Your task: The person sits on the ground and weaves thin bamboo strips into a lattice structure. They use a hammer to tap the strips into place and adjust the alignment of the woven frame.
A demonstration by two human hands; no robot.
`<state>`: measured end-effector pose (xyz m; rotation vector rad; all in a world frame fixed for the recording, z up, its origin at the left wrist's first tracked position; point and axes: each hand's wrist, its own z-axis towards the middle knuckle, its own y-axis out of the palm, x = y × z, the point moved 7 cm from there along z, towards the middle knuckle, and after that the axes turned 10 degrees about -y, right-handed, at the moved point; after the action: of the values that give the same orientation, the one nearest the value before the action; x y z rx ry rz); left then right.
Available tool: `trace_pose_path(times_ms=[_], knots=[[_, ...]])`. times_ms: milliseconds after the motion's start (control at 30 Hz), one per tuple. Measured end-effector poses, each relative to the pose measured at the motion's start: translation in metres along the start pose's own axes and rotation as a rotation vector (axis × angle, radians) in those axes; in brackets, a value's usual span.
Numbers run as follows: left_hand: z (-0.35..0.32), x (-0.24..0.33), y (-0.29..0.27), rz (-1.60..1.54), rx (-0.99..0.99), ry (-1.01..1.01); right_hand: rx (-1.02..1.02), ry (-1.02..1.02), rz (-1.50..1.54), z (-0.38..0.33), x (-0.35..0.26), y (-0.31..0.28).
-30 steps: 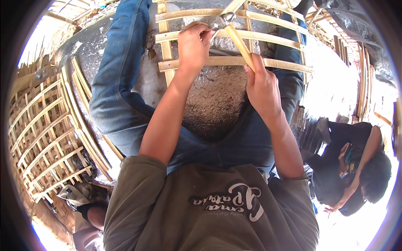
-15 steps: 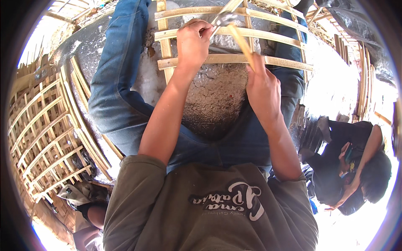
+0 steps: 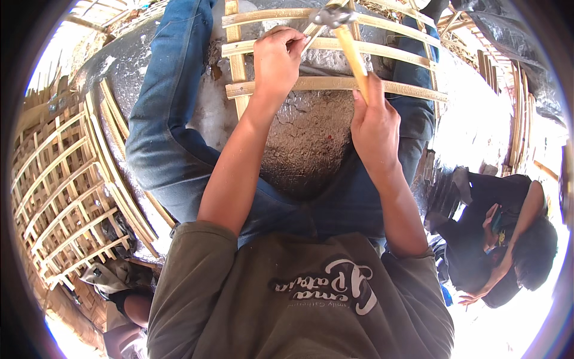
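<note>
A slatted bamboo frame (image 3: 335, 82) lies ahead of me between my legs, its crosspieces fixed over long strips. My left hand (image 3: 277, 63) is closed above its left part, the fingertips pinching the near end of a thin bamboo strip (image 3: 311, 31) that slants away to the right. My right hand (image 3: 376, 122) is wrapped round the wooden handle of a hammer (image 3: 353, 55). The metal hammer head is over the far part of the slanting strip and covers some of it. Whether the head touches the strip, I cannot tell.
At the left stands a woven bamboo lattice panel (image 3: 60, 197), with loose bamboo strips (image 3: 122, 179) beside it. Another person (image 3: 496, 233) sits bent over at the right. Part of someone else (image 3: 134, 305) shows at the lower left. Dark, cracked ground (image 3: 308, 137) lies between my knees.
The hammer head has shifted slightly away and to the right, and its handle stands steeper. My left hand stays nearly in place on the strip.
</note>
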<state>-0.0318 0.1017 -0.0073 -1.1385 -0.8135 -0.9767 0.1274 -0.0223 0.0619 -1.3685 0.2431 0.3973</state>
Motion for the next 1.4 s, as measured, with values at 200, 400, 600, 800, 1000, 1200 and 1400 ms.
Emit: trace_pose_path(times_ms=[200,400,600,800,1000,1200,1400], knots=[[0.0,-0.003,0.0,0.01,-0.013,-0.02,0.038,-0.004,0.037,-0.003,0.0,-0.003],[0.0,0.0,-0.001,0.011,-0.019,-0.057,-0.073,-0.023,-0.012,-0.002,0.004,0.005],[0.0,-0.001,0.0,0.006,0.002,-0.017,-0.019,-0.022,0.005,-0.004,0.003,0.004],[0.002,0.0,0.002,-0.006,-0.01,-0.005,0.153,-0.044,0.038,-0.003,-0.006,-0.011],[0.003,-0.004,0.001,-0.008,-0.008,-0.048,0.024,-0.013,0.059,0.005,-0.005,-0.007],[0.0,-0.001,0.0,0.01,0.009,-0.039,0.1,0.015,-0.04,0.017,0.016,-0.017],[0.0,-0.002,0.002,-0.005,0.015,-0.061,0.112,0.029,-0.215,0.059,0.034,-0.011]])
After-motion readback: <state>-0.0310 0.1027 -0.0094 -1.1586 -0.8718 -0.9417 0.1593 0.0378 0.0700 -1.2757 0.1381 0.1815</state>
